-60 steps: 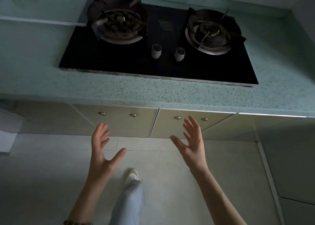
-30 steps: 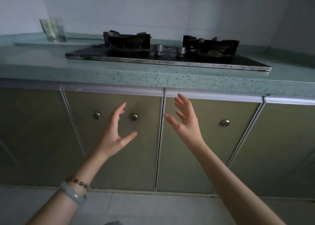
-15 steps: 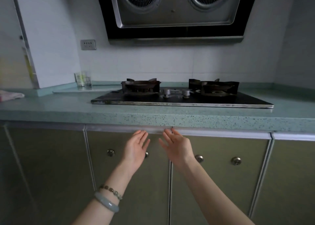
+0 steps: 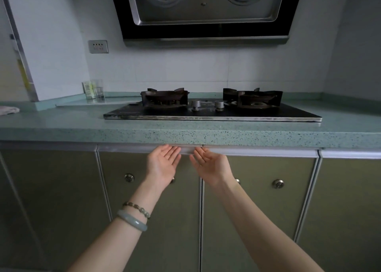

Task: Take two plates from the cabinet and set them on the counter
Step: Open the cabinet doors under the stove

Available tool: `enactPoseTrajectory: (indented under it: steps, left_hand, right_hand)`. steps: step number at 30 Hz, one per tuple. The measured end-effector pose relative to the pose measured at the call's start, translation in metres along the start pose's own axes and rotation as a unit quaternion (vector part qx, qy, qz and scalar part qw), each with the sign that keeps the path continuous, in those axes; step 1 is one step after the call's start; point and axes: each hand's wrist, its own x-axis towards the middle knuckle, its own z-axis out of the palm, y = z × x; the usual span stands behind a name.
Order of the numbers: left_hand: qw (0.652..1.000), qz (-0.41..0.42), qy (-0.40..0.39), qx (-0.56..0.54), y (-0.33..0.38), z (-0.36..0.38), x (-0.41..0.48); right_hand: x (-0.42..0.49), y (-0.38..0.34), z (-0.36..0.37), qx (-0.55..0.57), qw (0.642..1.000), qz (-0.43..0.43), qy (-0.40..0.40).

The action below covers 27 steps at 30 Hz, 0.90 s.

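We see both hands raised to the top edge of the lower cabinet, palms turned up and toward us. The left hand has its fingers straight and loose, their tips reaching the pale rail along the top of the left door. The right hand is just beside it, fingers likewise extended and relaxed, tips at the rail of the right door. Neither hand grasps anything; whether the fingertips hook under the rail we cannot tell. The two hands are near each other but apart, on either side of the seam between the doors.

Both doors are shut, so the plates are hidden from us; none shows anywhere in view. Each door carries round metal knobs; one is partly covered by each wrist. The left wrist wears a pale bangle and a beaded bracelet.

Above the doors runs the speckled green counter. On it lies a black stove with two burners and two knobs between them. At the back left stand a glass and a small green-labelled bottle, touching or nearly so. A bit of cloth sits at the far left edge. A hood hangs over the stove, and a socket is on the wall left of it.
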Motion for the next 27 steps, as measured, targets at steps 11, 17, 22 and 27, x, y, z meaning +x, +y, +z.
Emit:
enactPoseTrajectory:
  steps: [11, 17, 22, 27]
  left_hand:
    - [0.999, -0.049, -0.020, -0.013, 0.021, -0.018, -0.043]
    - [0.998, -0.057, -0.008, -0.008, 0.040, -0.026, -0.078]
    - [0.999, -0.035, 0.002, 0.034, 0.054, -0.035, -0.109]
    - [0.997, -0.014, 0.031, 0.068, 0.062, -0.044, -0.129]
  right_hand:
    - [-0.040, 0.008, -0.020, -0.238, 0.966, -0.101, -0.001]
    - [-0.057, 0.011, -0.024, -0.570, 0.781, -0.237, -0.094]
    - [-0.075, 0.032, -0.015, -0.625, 0.716, -0.248, -0.187]
    - [-0.090, 0.040, -0.006, -0.662, 0.665, -0.243, -0.245]
